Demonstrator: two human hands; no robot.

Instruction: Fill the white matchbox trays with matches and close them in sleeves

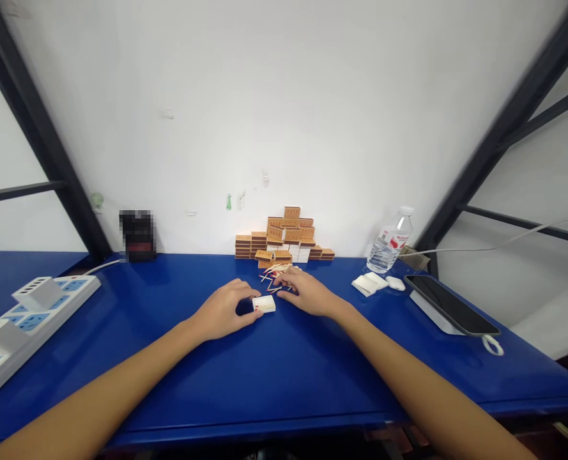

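White box [264, 304] in left grip [226, 311]

My left hand [226, 313] pinches a small white box [265, 304] on the blue counter [284, 370]. My right hand [307, 292] rests just beside it, fingertips at the loose matches [275, 276]. Behind them, matchboxes [286, 237] are stacked against the wall. A bottle [390, 244] and phone [449, 305] sit to the right, a power strip [34, 316] to the left.

Our blue table [284, 377] carries a power strip [29, 319], stacked matchboxes [286, 236] by the wall (loose matches [269, 279] before them) and a small white box [265, 304]. A water bottle [390, 246] stands right.
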